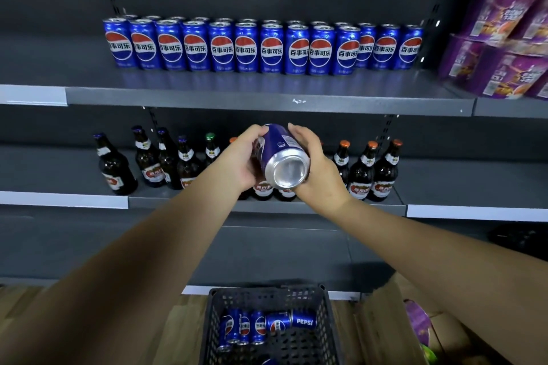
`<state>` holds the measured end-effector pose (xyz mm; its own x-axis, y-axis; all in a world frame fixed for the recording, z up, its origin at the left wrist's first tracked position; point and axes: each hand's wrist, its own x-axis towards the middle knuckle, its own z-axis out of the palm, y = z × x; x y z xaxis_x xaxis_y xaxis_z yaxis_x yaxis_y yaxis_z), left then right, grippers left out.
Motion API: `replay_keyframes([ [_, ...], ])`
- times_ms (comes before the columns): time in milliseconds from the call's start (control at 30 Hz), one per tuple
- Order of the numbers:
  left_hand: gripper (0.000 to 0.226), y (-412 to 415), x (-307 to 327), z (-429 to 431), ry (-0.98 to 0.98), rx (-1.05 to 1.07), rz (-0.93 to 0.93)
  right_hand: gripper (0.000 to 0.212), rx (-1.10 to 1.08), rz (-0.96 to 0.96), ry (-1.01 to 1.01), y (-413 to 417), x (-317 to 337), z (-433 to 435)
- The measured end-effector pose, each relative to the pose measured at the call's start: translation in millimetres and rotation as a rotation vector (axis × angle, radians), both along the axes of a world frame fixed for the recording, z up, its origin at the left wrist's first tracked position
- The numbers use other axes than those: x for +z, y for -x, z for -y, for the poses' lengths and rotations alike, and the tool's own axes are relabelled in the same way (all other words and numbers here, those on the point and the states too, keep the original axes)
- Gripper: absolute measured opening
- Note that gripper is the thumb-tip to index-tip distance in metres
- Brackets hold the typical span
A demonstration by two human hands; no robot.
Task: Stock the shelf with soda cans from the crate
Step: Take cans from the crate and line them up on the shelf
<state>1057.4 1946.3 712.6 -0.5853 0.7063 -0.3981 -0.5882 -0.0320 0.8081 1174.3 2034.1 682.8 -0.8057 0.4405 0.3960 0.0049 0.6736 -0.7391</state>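
A blue soda can (284,154) is held between both hands in front of the bottle shelf, tilted with its silver bottom toward me. My left hand (243,157) grips its left side and my right hand (315,166) grips its right side. On the upper shelf (267,98) stand two rows of blue soda cans (261,47), labels facing out. Below me a dark plastic crate (213,323) holds several more blue cans (261,327) lying on their sides.
Brown glass bottles (373,178) stand on the middle shelf behind my hands. Purple snack boxes (504,47) are stacked at the right of the upper shelf. Cardboard boxes (394,332) sit on the floor to the right of the crate.
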Motion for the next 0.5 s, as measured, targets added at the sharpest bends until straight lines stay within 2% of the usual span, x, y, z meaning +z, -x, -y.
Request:
replay_keyframes([
  [67,0.035,3.1,1.0,-2.1,-0.041,0.032,0.000,0.082,-0.008,0.029,0.051,2.2,-0.3,-3.1],
  [167,0.034,6.9,-2.7,-2.8,-0.072,0.066,-0.029,0.083,0.008,0.029,0.117,5.6,-6.7,-11.6],
  [267,0.045,11.6,-11.5,-1.6,-0.069,0.116,-0.064,0.065,-0.013,0.060,0.247,8.7,-9.5,-19.1],
  [367,0.046,13.7,-17.2,1.6,-0.082,0.167,-0.098,0.039,-0.043,0.157,0.662,13.0,-2.0,-22.4],
  [433,0.046,14.1,-19.8,3.5,-0.101,0.167,-0.104,0.024,0.027,0.238,0.960,12.5,2.9,-22.0],
  [500,0.046,13.1,-20.9,5.1,-0.116,0.153,-0.121,0.019,0.124,0.295,1.079,10.8,4.4,-21.0],
])
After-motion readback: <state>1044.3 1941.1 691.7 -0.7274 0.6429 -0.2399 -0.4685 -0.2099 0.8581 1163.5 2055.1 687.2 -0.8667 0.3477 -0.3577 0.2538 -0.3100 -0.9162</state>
